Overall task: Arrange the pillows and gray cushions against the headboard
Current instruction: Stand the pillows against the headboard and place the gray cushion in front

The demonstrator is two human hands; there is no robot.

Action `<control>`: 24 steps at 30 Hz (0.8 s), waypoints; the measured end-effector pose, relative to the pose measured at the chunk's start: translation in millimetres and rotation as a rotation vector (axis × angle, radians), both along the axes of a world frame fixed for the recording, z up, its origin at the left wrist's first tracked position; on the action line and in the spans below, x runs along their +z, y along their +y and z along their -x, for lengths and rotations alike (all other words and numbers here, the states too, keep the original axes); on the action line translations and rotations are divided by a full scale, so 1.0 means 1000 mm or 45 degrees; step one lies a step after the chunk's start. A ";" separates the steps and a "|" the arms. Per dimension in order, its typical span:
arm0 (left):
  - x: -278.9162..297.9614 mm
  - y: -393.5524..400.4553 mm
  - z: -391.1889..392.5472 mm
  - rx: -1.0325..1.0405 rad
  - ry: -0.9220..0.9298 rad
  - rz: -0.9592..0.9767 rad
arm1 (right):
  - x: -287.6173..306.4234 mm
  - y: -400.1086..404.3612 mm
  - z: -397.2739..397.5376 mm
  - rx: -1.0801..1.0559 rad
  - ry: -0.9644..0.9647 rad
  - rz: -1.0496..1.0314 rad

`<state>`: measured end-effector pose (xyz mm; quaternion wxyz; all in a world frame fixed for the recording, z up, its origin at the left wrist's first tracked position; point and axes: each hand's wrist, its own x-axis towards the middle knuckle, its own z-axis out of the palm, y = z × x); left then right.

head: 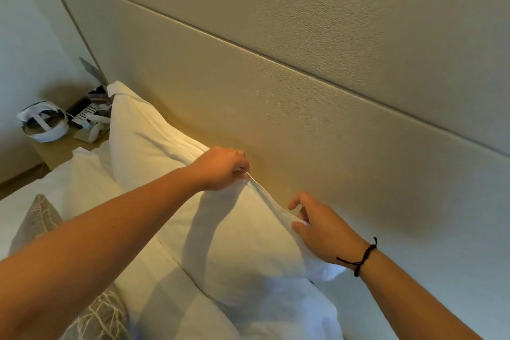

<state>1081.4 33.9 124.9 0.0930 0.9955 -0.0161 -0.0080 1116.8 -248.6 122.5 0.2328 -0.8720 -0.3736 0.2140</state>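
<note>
Left hand (220, 168) pinches the near pillow's (234, 243) top edge, right hand (317, 229) rests half-open on it, maybe gripping. Pillow stands long-side along the headboard (303, 124), gray cushions (38, 218) down left.

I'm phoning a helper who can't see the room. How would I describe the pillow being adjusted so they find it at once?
Start at the wide beige headboard. Two white pillows lean against it; take the nearer pillow, not the far pillow by the bedside table. It alone has its top edge pinched by the left hand, with the right hand on it.
</note>
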 end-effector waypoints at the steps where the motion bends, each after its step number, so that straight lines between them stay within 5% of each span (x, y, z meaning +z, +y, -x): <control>1: -0.002 -0.002 0.000 -0.012 -0.021 -0.014 | 0.002 -0.010 0.002 -0.004 -0.035 -0.003; 11: -0.022 -0.026 -0.011 0.132 -0.237 -0.152 | 0.016 -0.048 0.013 -0.099 -0.766 0.076; 17: -0.039 -0.026 -0.008 0.213 -0.152 0.015 | -0.029 -0.035 0.010 -0.026 -0.509 0.707; 24: -0.033 0.020 0.003 0.190 -0.066 -0.162 | -0.019 0.024 -0.002 -0.040 -0.422 0.285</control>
